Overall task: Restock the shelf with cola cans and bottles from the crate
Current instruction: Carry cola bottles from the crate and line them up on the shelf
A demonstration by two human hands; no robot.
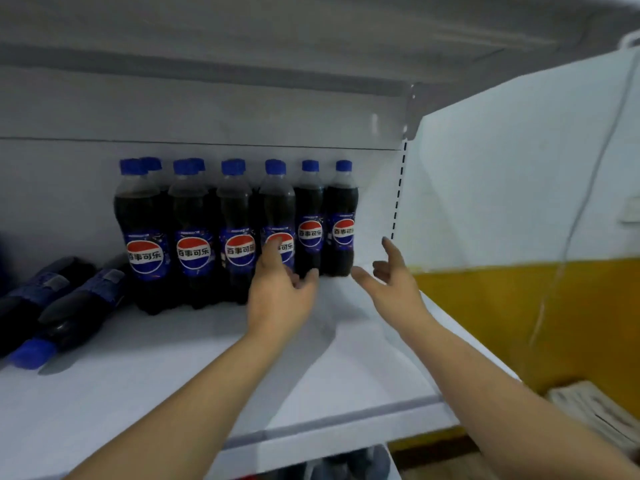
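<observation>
Now, step: seemingly straightening bottles (239, 233).
Left hand (282, 296): touching one, fingers loose.
Right hand (391, 284): spread, empty.
Next: probably fetch more.

Dark cola bottles (239, 233) with blue caps stand in rows on the white shelf (173, 358); two more bottles (62, 306) lie flat at the left.

Bare left grip (280, 296) and right grip (394, 289) on bare forearms (180, 410).
</observation>
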